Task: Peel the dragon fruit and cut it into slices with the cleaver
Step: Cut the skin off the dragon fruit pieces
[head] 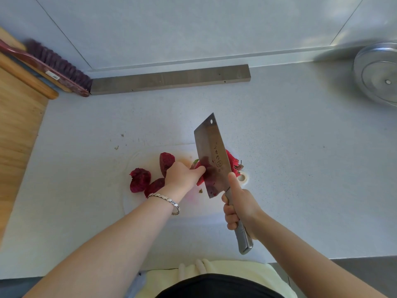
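Note:
Three dark red peeled dragon fruit pieces lie on a white cutting board [150, 207]: one at the far left [140, 179], one beside my wrist [155, 186], one behind my hand [166, 161]. My left hand [182, 175] grips a fourth dragon fruit piece [200, 178] with pink skin, mostly hidden by the cleaver. My right hand [240, 208] holds the cleaver [212, 158] by its steel handle, the blade upright against the held piece. Pink peel scraps [234, 163] lie behind the blade.
A wooden board [19, 125] sits at the left with a purple-bristled brush [58, 65] on it. A grey bar [171, 79] lies along the back wall. A round metal lid [378, 76] is at the far right. Pale cloth [214, 269] lies at the counter's near edge.

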Available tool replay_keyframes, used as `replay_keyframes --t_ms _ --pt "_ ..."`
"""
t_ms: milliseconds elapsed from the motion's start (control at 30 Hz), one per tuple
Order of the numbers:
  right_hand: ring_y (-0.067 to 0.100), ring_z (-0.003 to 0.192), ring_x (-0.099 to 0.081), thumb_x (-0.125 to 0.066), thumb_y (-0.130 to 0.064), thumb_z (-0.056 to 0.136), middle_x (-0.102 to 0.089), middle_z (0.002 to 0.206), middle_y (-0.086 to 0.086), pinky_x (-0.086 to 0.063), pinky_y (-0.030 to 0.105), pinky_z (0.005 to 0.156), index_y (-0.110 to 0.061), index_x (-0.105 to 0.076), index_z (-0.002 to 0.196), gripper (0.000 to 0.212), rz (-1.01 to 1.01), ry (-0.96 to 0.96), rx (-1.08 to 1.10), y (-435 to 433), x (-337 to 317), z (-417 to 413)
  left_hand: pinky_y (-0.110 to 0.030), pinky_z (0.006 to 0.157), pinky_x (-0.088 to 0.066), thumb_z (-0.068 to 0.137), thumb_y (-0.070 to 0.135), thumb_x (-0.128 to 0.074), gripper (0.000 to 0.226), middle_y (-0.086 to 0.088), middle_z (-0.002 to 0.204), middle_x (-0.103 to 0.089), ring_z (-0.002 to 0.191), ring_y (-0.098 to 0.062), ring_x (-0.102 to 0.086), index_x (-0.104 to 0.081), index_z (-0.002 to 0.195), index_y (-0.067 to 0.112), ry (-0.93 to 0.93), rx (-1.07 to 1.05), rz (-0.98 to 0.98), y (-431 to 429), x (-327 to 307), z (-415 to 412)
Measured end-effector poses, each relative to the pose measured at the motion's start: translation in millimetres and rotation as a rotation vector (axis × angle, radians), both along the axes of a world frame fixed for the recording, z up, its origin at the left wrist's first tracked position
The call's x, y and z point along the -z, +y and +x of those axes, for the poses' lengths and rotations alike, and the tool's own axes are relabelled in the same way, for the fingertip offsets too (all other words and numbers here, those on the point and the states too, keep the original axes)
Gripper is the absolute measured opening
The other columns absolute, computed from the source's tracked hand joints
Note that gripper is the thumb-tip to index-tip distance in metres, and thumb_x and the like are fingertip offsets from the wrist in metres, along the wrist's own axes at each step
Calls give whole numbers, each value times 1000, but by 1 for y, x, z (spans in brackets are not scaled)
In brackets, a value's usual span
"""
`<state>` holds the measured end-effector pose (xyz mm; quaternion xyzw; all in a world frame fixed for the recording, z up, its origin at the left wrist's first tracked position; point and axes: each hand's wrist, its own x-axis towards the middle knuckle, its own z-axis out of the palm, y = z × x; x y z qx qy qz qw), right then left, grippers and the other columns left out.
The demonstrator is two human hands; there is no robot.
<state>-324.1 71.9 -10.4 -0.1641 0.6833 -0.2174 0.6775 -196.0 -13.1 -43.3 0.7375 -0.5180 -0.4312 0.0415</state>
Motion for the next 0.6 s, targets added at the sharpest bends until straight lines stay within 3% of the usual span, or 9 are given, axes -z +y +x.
replay_keyframes --t_ms 233,400,600 --pt "12 34 -24 -29 -61 92 -26 45 -2 -27 18 39 -17 -28 56 57 26 58 26 2 11 2 -22 46 -34 74 34 -66 35 -1 48 -48 47 -17 -47 -59 60 3 14 17 -35 3 2 -3" --pt "13 36 -22 -30 -59 92 -24 41 -4 -25 19 39 -18 -24 51 59 22 83 43 3 20 -2 -21 43 -29 72 33 -67 36 3 48 -48 48 -13 -49 -45 50 14 -37 23 -72 4 0 -11" --pt "13 38 -21 -27 -62 92 -23 44 -2 -24 20 41 -17 -25 53 59 -4 70 31 5 33 -11 -21 41 -27 76 30 -63 39 3 44 -39 44 -12 -40 -42 48 13 -6 65 -57 3 -1 -2"
